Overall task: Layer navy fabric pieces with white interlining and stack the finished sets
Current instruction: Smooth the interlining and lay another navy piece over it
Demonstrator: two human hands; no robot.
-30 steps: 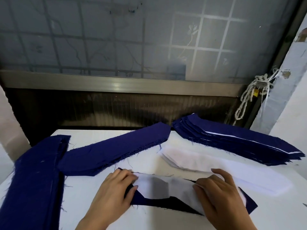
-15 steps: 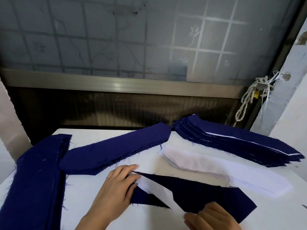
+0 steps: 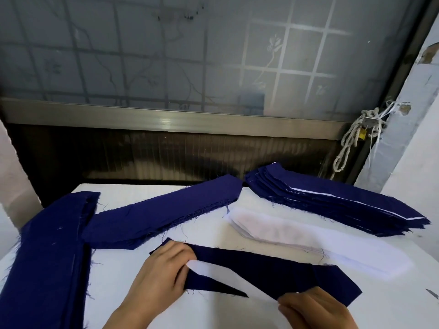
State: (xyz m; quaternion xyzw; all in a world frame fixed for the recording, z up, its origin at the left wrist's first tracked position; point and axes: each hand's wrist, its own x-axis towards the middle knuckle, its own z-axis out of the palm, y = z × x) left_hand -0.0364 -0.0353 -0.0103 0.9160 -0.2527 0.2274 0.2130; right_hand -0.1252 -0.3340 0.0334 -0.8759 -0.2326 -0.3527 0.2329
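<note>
At the near edge of the white table (image 3: 111, 269), your left hand (image 3: 161, 274) grips the pointed left end of a navy piece (image 3: 273, 269). Its fingers are bent over the cloth and its thumb sits beside a wedge of white interlining (image 3: 209, 269) that shows underneath. Below that wedge a second navy layer (image 3: 209, 287) tapers to a thin point toward you. Your right hand (image 3: 313, 307) has its fingers curled and pinches the piece's near edge, just short of the slanted right end.

Beyond the piece lies a pile of white interlining (image 3: 308, 241), its long side running nearly parallel, with a narrow strip of bare table between them. Behind that, against the far right corner, sits the finished stack (image 3: 344, 205). Its left ends are fanned, and thin white lines show along its front edge.

A thick pile of navy cloth (image 3: 161, 214) slants across the middle, with frayed threads hanging from its front edge. Its near corner lies close to your left hand, though contact cannot be told. A longer navy pile (image 3: 47, 257) runs down the left side and past the table's near edge.

Open surface remains between your left hand and that long pile, along the near edge between your wrists, and to the right of the piece. A smaller bare patch lies at the far edge, behind the slanted pile.

A metal rail (image 3: 166, 119) and a frosted window (image 3: 213, 55) close off the back, and a knotted rope (image 3: 349, 148) hangs at the right.
</note>
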